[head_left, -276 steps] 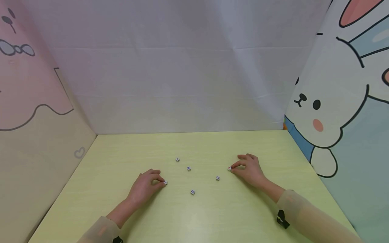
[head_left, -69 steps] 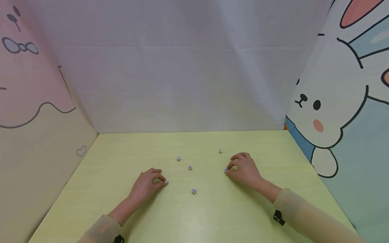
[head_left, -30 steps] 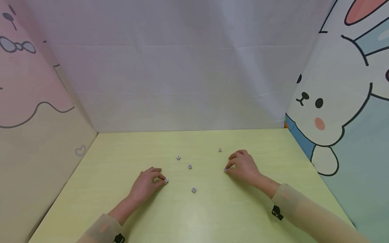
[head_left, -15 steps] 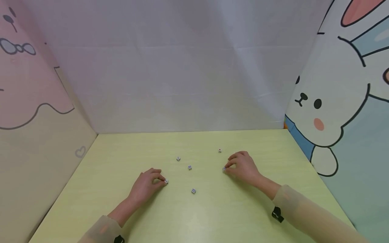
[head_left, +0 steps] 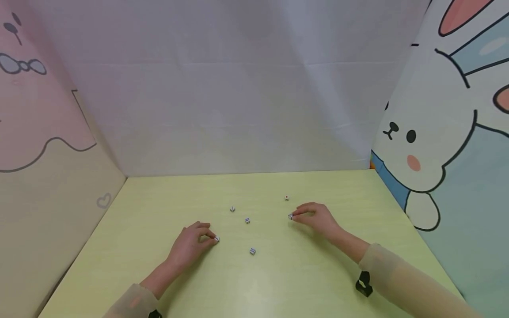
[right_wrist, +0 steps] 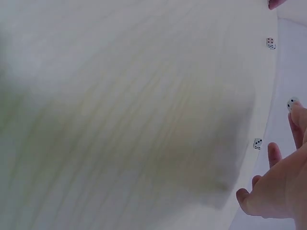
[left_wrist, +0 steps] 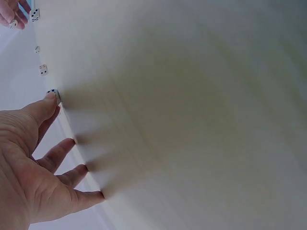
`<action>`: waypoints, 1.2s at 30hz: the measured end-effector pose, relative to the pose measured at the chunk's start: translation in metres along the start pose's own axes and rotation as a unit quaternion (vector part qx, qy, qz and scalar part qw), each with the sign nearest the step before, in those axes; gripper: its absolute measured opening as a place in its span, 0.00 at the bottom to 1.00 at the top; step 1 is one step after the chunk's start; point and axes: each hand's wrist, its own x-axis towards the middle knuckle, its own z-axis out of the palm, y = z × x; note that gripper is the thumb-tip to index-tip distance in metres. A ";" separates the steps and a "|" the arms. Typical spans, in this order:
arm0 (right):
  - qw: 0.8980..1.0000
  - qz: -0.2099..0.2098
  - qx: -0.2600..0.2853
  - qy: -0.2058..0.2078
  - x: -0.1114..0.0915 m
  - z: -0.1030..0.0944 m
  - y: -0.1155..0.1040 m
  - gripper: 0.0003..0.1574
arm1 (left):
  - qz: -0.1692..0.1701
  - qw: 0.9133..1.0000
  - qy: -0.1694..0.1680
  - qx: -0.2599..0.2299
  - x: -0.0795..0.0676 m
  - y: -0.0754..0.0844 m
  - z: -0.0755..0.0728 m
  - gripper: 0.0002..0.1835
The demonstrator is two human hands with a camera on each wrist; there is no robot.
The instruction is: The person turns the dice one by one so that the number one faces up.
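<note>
My left hand [head_left: 190,245] pinches a white die [head_left: 217,239] between thumb and index finger, low over the left middle of the table. In the left wrist view its other fingertips [left_wrist: 100,194] touch the tabletop. Further right, my right hand [head_left: 318,217] pinches another die [head_left: 290,216] by the fingertips. The right wrist view puts this die [right_wrist: 292,103] against the pale backdrop, raised off the table. Just behind it lies a die with a red dot [head_left: 286,198]. Between the hands are three more dice: one at the back [head_left: 232,209], one in the middle [head_left: 247,220], one nearer [head_left: 252,251].
The pale yellow table [head_left: 167,190] ends at a white cloth backdrop [head_left: 246,110]. A pink and cream panel [head_left: 51,176] stands at the left, and a panel with a cartoon rabbit [head_left: 437,145] at the right. Dark straps show at both sleeves.
Earlier, my right hand held the red-dot die; that one now lies at the back, and the hand holds the die formerly near the middle. Lately it rose and shifted left. The left hand stayed put.
</note>
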 end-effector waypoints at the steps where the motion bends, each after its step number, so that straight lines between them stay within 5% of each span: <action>1: 1.000 -0.006 -0.011 0.000 0.000 0.001 0.001 0.10 | 0.001 1.000 0.001 0.000 0.000 0.000 0.000 0.04; 8: 0.995 -0.035 -0.095 -0.005 -0.004 0.007 0.007 0.06 | 0.000 1.000 0.000 -0.002 -0.001 -0.003 0.002 0.04; 17: 0.995 -0.014 -0.103 -0.001 -0.008 0.011 0.010 0.03 | 0.000 1.000 0.000 -0.003 -0.002 -0.005 0.005 0.03; 36: 0.987 -0.048 -0.152 0.008 -0.014 0.010 0.017 0.03 | -0.001 1.000 -0.002 -0.004 -0.002 -0.007 0.009 0.04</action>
